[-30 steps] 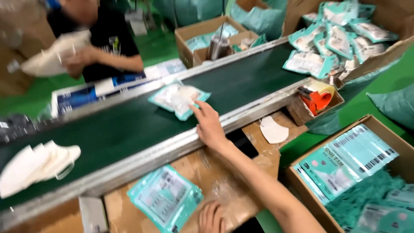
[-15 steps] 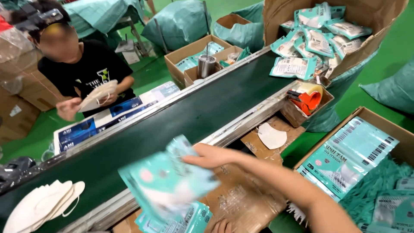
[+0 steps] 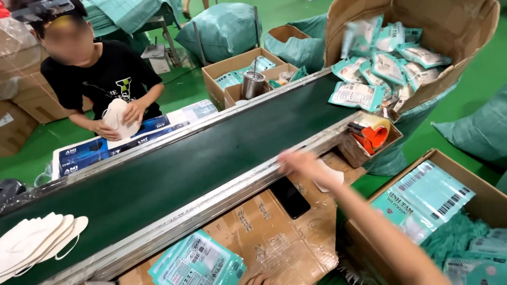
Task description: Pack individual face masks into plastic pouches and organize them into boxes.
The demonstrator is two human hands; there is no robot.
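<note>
Running slantwise through the room, the dark green conveyor belt (image 3: 174, 174) has green floor (image 3: 470, 79) beyond it. The right hand (image 3: 305, 164), blurred, hovers at the belt's near rail; I cannot tell its grip. The left hand (image 3: 259, 279) barely shows beside teal packets (image 3: 196, 263) below the belt. White masks (image 3: 37, 243) lie stacked on its left end.

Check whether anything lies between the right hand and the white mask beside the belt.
Nothing visible. The blurred right hand is at the belt rail, right next to the white mask; the black phone lies nearer the camera, aside.
</note>
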